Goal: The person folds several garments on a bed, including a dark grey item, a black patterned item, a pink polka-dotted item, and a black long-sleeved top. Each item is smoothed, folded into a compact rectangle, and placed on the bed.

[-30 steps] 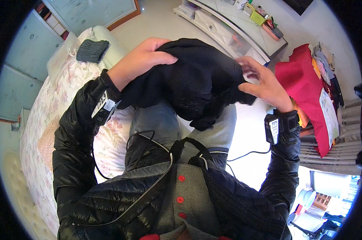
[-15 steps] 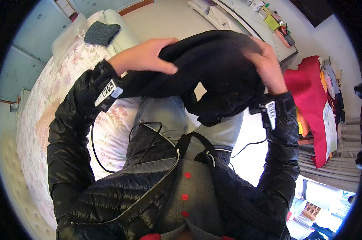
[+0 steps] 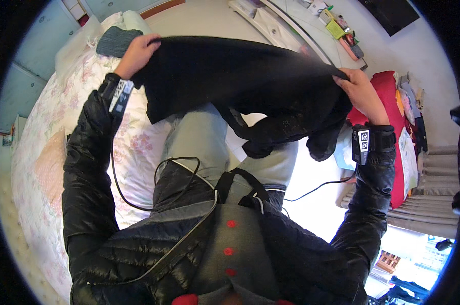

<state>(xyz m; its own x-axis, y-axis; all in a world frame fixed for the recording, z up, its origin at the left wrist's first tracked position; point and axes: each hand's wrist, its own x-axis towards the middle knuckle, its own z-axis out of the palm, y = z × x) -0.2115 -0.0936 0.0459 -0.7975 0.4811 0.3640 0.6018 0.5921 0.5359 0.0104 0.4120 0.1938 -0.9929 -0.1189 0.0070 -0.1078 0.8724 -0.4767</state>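
Note:
A black garment point(image 3: 230, 71) is stretched out between my two hands, above my knees. My left hand point(image 3: 137, 55) pinches its upper left corner, fingers closed over the cloth. At the other end my right hand point(image 3: 359, 91) grips the right edge between thumb and fingers. The left part hangs flat and smooth, while below the right part darker folds bunch up and dangle. Exactly what kind of garment it is cannot be made out.
On the left is a bed point(image 3: 39, 137) with a flowered cover, a folded dark grey cloth point(image 3: 117, 41) near its far end. A white cabinet point(image 3: 270, 30) stands ahead. To the right, a red cloth point(image 3: 387, 91) hangs among other clothes. Black cables point(image 3: 316, 189) trail from both wrists.
Both hands have moved apart, the left one outward and up, the right one outward. The black garment has gone from bunched up to spread wide between them.

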